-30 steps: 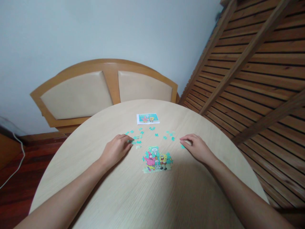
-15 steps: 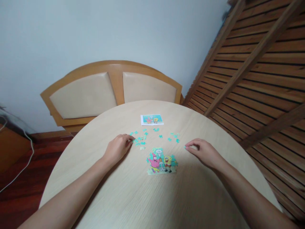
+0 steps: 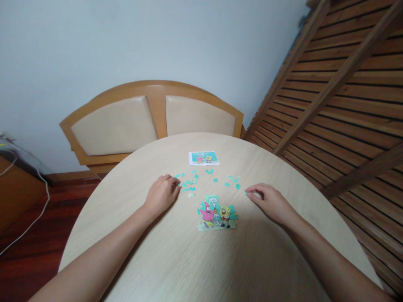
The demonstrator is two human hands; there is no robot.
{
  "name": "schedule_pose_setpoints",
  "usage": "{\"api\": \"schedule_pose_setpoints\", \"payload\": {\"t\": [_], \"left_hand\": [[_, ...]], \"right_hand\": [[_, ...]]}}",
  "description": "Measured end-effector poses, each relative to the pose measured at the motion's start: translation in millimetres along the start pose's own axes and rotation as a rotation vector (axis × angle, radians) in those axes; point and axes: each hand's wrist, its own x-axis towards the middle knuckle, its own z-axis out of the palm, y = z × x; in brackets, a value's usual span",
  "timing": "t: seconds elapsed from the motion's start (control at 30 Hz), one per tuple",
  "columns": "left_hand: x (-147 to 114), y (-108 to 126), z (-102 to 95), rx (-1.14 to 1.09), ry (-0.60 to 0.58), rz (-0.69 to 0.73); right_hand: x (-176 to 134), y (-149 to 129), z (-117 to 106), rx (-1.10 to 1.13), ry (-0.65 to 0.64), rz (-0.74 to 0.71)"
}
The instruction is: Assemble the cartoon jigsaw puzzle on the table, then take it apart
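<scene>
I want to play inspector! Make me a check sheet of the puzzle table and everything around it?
Surface: round, pale wood-grain table.
Job's things: partly joined, colourful cartoon puzzle; white-edged rectangular picture card beyond it.
Clutter: small teal loose pieces, scattered between puzzle and card.
Hands: left hand at the leftmost loose pieces, grip unclear; right hand pinching a small teal piece.
Cables: thin white cord at left, apart from the table.
Surroundings: wooden chair back with beige panels, pale wall, brown slatted wooden panel, dark-red floor.
</scene>
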Motion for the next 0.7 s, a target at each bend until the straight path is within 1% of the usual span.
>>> {"api": "schedule_pose_setpoints", "payload": {"t": [0.27,0.43,0.7], "left_hand": [[0.4,-13.2,-2.6,-0.046,-0.032,-0.025],[2.8,-15.5,-1.4,-0.088,-0.028,-0.077],[3.4,-17.8,-3.3,-0.153,-0.058,-0.088]], "right_hand": [[0.1,0.2,0.3,0.000,0.006,-0.010],[0.1,1.7,2.0,0.015,0.020,-0.010],[0.1,5.3,1.7,0.025,0.021,-0.042]]}}
